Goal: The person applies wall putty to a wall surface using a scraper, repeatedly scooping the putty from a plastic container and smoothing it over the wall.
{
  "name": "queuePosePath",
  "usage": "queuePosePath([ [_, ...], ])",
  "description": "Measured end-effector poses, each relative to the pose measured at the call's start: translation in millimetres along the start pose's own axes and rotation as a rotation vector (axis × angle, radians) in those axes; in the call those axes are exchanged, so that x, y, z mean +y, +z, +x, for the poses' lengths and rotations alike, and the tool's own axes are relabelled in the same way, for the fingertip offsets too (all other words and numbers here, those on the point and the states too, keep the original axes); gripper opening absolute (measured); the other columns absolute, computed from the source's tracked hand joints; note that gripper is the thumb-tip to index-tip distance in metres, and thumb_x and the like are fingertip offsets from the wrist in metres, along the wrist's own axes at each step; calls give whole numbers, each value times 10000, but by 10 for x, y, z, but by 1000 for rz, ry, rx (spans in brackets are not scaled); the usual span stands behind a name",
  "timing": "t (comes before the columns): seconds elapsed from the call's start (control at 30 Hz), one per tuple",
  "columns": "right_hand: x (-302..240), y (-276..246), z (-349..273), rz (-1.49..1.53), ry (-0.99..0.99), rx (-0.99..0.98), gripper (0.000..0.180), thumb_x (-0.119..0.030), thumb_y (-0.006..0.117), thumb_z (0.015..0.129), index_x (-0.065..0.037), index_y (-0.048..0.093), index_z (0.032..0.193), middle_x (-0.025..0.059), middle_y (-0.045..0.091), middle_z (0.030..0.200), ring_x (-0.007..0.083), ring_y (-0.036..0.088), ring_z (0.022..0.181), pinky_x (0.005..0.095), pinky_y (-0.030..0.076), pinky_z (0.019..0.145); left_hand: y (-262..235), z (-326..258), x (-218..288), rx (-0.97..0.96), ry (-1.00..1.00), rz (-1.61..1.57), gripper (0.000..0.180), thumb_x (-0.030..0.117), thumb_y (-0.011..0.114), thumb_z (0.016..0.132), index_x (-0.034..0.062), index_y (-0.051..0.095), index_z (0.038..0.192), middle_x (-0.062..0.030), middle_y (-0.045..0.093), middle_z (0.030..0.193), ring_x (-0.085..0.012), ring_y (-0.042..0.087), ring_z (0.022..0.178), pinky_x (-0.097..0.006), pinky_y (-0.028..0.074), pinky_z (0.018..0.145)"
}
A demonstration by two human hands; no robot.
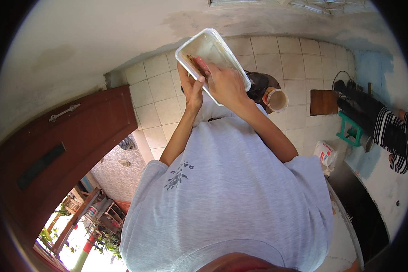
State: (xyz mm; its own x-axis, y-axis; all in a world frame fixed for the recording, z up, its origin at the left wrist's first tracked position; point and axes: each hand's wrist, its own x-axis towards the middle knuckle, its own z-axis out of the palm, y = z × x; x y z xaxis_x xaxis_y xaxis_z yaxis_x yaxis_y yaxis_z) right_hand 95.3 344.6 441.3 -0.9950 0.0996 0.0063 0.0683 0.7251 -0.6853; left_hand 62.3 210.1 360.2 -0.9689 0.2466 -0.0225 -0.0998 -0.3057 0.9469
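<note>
A white rectangular tray [237, 63] is tilted in front of me, its inside smeared with a pale coating. My left hand [193, 94] is closed on the tray's near left side, with the thumb over the rim. Inside the tray, my right hand [226, 86] is closed round a small tool [199, 64] with a pinkish-red part and a brown edge. This tool lies against the tray's left wall. My fingers cover much of it, so its exact kind cannot be made out.
An open round tub [277, 100] stands right of the tray by a dark object [258, 84]. Further right are a green stool [349, 129], a white bag [325, 154] and a person in dark and striped clothes [385, 122]. A brown door [77, 122] stands at left.
</note>
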Motion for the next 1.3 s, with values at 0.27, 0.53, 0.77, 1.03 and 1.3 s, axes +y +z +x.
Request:
queuePosePath([
  [0.27, -87, -176, 45, -49, -4, 51, 186, -172, 625, 896, 4, 647, 951, 213, 675, 686, 396, 691, 631, 500, 543, 589, -40, 1, -48, 72, 21, 60, 1011, 410, 725, 834, 50, 179, 1604, -137, 309, 1582, -277, 309, 1469, -442, 280, 1201],
  [0.53, -72, -128, 83, -129, -1, -122, 187, -109, 635, 855, 25, 642, 986, 196, 707, 754, 391, 716, 683, 484, 571, 616, -102, -16, -114, 41, -7, -45, 1017, 460, 703, 827, 52, 180, 1598, -133, 292, 1578, -273, 302, 1461, -428, 245, 1204],
  [0.77, 9, 32, 4, -183, 30, -69, 236, -85, 641, 846, 38, 619, 1046, 207, 713, 782, 393, 726, 705, 476, 579, 629, 39, -23, 35, 62, 9, -51, 1029, 436, 721, 823, 53, 167, 1601, -131, 272, 1595, -276, 283, 1475, -440, 255, 1207],
  [1.03, -102, -213, -59, -133, 1, 20, 229, -114, 642, 889, -12, 628, 1094, 176, 683, 774, 394, 692, 665, 489, 560, 616, -13, 0, 29, 90, -59, 42, 968, 398, 706, 865, 60, 173, 1599, -146, 303, 1583, -294, 311, 1469, -464, 283, 1204],
  [1.3, 203, -415, -186, 379, 228, 232, 199, -158, 632, 984, 7, 623, 1094, 146, 720, 829, 234, 706, 682, 366, 557, 643, -118, 77, -145, 75, -92, -127, 913, 417, 676, 899, 80, 197, 1598, -150, 308, 1580, -276, 335, 1455, -447, 286, 1195],
])
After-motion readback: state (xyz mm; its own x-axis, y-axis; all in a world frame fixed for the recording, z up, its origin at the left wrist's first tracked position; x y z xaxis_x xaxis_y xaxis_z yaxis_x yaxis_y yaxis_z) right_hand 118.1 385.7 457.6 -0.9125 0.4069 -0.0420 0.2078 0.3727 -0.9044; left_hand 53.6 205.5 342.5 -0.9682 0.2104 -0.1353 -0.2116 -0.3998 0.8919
